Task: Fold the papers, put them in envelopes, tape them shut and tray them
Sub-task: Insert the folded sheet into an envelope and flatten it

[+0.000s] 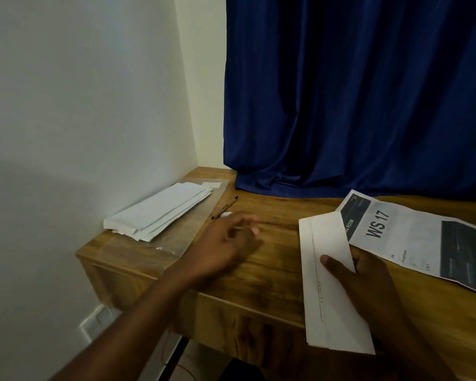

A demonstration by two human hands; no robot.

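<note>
The long white paper envelope [333,281] is looking light, thin and floppy, so it is likely bending unless gripped near its middle, where the right hand [368,281] is pinching it, thumb on top, over the near edge of the wooden tabletop [280,259]. Its upper end is overlapping the printed sheet marked "WS 17" [412,237], which is lying flat and looks equally limp. The left hand [226,243] is hovering blurred over the tabletop, fingers loosely spread, near a black pen [226,207] and a stack of white envelopes [160,210] on clear plastic [193,229].
</note>
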